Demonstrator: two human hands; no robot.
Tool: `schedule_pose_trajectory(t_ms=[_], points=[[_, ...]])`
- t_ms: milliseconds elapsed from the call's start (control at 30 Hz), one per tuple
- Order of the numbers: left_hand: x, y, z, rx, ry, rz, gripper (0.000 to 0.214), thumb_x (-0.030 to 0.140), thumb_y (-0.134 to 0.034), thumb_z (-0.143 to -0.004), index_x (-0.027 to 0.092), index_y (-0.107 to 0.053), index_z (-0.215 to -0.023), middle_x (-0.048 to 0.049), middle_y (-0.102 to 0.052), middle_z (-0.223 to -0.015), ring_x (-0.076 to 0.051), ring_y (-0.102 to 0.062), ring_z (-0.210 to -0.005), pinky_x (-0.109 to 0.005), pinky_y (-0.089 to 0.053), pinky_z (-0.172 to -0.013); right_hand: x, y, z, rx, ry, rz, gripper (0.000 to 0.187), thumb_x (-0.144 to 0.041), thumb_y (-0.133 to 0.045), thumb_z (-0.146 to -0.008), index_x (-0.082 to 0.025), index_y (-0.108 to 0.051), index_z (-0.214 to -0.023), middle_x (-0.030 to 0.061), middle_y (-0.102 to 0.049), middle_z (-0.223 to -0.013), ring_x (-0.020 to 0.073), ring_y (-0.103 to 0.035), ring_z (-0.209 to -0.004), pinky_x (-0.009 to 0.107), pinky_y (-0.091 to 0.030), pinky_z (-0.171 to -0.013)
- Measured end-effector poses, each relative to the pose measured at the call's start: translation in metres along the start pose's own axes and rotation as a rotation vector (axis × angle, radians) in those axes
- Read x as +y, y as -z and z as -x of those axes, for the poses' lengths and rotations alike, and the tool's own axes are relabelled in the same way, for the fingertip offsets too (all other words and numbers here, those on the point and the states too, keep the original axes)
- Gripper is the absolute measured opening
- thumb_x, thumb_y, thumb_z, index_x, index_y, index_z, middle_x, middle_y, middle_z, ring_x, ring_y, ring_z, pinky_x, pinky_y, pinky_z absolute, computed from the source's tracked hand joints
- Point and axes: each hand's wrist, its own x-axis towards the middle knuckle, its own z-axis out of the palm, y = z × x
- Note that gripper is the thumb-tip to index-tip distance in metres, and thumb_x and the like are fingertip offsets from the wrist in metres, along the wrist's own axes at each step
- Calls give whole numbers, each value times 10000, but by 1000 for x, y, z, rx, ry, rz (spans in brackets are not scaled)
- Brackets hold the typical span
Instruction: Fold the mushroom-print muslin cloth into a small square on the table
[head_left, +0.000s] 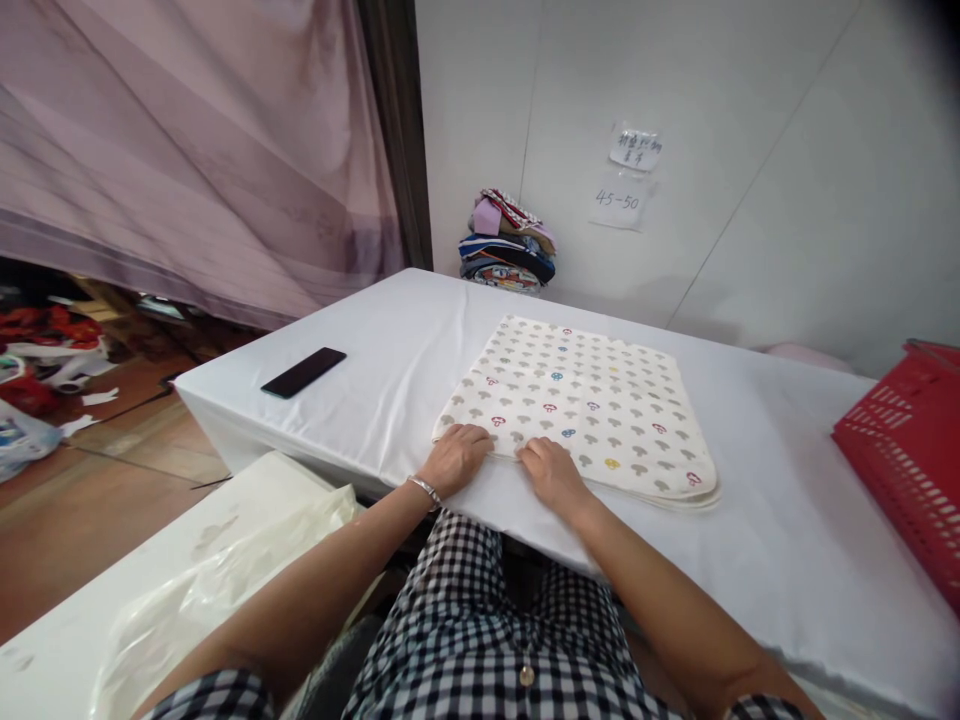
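Observation:
A folded cream cloth (592,395) with a mushroom print, mostly grey with a few red, blue and yellow ones, lies flat on the white-covered table (382,380). Its layers show along the rounded near right corner. At the near left corner, my left hand (459,458) is closed on the cloth's edge, the fingers on top; a bracelet circles that wrist. A short way to the right, my right hand (551,472) pinches the same near edge. Both thumbs are mostly hidden.
A dark phone (304,372) lies on the table's left. The red plastic basket (911,450) stands at the right end. Folded fabrics (508,245) are stacked by the wall beyond the far edge. At lower left, clear plastic (225,580) covers part of a white surface.

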Motion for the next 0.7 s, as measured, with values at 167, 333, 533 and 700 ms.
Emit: schedule_pose_trajectory(t_ms=[167, 333, 533, 700], points=[[-2, 5, 5, -62, -29, -23, 246, 148, -461, -834, 199, -597, -1032, -62, -606, -1001, -186, -528, -927, -352, -395, -827, -3, 3, 1, -37, -20, 13, 236, -164, -373, -915, -174, -601, -974, 66, -548, -903, 189, -452, -846, 298, -328, -702], [-4, 5, 2, -128, -64, -120, 243, 161, -402, -878, 175, -579, -1044, -65, -596, -998, -186, -521, -942, -342, -394, -812, -6, 12, -1, -116, -2, 50, 241, -148, -361, -904, -167, -589, -980, 72, -549, -930, 201, -453, -865, 303, -329, -704], [-7, 3, -7, -179, -100, -239, 241, 128, -385, -871, 161, -593, -988, -75, -589, -933, -188, -523, -864, -324, -407, -738, -7, 14, -6, -159, 3, 85, 256, -122, -345, -896, -166, -596, -920, 80, -550, -909, 211, -455, -839, 305, -326, -673], [-8, 2, -5, -81, -42, -187, 256, 122, -403, -855, 179, -604, -1004, -64, -607, -915, -189, -533, -848, -320, -417, -732, -6, 6, -1, -65, 10, 38, 242, -146, -350, -905, -158, -590, -934, 78, -533, -889, 201, -430, -818, 302, -335, -707]])
